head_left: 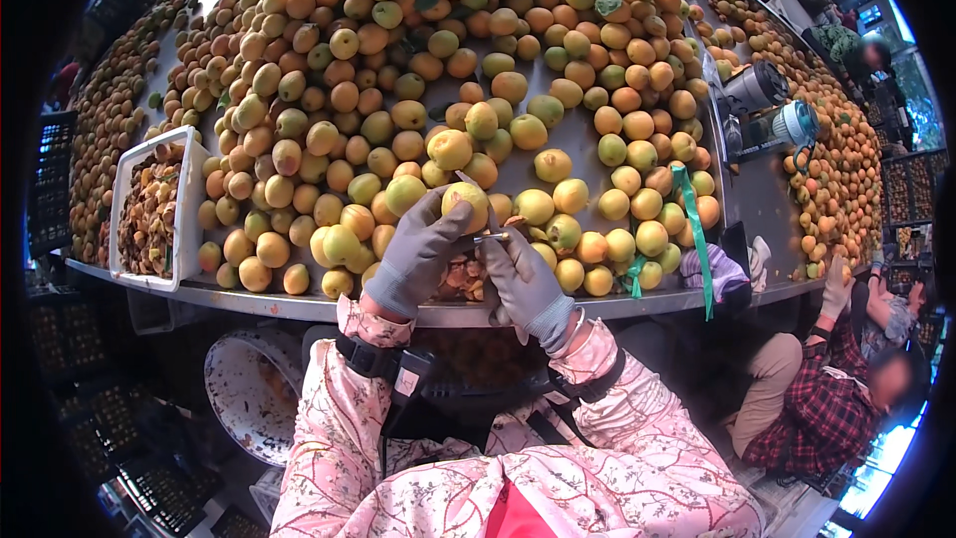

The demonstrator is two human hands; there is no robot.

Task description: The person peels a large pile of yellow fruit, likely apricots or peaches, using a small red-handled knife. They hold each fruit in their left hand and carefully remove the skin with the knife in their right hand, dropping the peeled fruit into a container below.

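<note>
My left hand (418,244), in a grey glove, is closed round a yellow apricot (464,205). Just right of it my right hand (522,281), also gloved in grey, grips a small metal tool (494,237) against the fruit's lower side; the tool's far end is partly hidden. Beneath and between my hands, some browned pieces (460,277) lie at the front of the metal sorting table (259,304). Loose yellow, green and orange apricots (533,207) are heaped all round and beyond my hands.
A white tub (191,219) of scraps stands left. Right are two drink containers (759,132), green ribbon (694,234), purple cloth (715,276) and co-workers (822,399) at another fruit-covered section. A white bucket (239,389) sits below; dark crates (52,179) line the left.
</note>
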